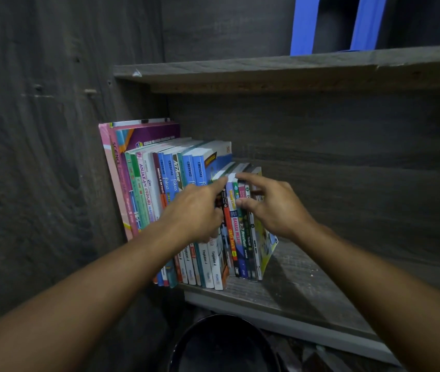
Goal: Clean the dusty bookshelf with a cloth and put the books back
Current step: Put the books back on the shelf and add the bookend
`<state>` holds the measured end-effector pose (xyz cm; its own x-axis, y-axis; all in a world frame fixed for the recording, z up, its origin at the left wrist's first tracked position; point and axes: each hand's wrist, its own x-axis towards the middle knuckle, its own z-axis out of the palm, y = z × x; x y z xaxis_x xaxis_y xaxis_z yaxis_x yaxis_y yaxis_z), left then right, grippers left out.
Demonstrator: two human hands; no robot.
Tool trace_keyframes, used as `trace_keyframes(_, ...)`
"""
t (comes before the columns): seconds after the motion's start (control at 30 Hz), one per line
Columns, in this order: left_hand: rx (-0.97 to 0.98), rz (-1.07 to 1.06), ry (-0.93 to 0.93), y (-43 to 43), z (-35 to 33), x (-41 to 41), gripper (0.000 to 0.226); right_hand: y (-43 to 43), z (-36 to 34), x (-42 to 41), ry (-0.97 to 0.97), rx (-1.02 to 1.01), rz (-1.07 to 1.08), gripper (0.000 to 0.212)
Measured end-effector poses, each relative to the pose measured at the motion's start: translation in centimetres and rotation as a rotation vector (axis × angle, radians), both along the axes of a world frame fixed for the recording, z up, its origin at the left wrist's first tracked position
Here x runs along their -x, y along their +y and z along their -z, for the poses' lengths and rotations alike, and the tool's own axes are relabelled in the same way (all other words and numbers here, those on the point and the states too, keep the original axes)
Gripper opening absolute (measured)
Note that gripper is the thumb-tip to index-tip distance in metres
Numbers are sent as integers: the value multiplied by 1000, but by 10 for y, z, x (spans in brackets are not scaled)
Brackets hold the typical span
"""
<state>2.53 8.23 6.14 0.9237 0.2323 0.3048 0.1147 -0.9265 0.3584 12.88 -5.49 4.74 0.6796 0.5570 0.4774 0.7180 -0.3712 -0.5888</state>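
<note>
A dark grey wood-grain bookshelf [307,285] filled the frame. A row of colourful paperback books [159,183] stood upright on its lower shelf, left of centre, against the side wall. At the row's right end stood shorter, thin books [236,237], the outermost leaning. Both arms reached in from the bottom corners. The left hand [197,210] laid a straight forefinger on the thin books' top edge, its other fingers curled at the spines; whether it gripped one could not be told. The right hand [272,205] was spread narrowly, forefinger on the tops, thumb on the spines. Blue plastic uprights [305,25] stood upper right; a round black object [224,345] sat at the bottom centre.
</note>
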Motion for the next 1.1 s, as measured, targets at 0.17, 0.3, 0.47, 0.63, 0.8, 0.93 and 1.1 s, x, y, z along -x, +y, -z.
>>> trace_keyframes(0.17,13,-15,6,-2,1,-2,75,1,2,3,83,-44,9,53)
trace_keyframes(0.3,41,-11,-54,-7,20,2,80,3,2,9,62,-47,24,51)
trace_keyframes(0.47,49,-80,-214,-17,37,4,67,3,-5,13,40,2,80,49)
trace_keyframes(0.63,39,-98,-403,-19,34,20,21,3,-5,17,41,-3,76,47)
trace_keyframes(0.8,33,-95,-377,-24,17,29,24,8,-8,20,-5,-2,92,35)
trace_keyframes(0.93,296,-187,-244,-23,-4,32,31,1,-9,20,24,-1,101,27)
trace_keyframes(1.1,258,-166,-136,-28,-29,71,35,-24,-6,12,24,-28,145,21)
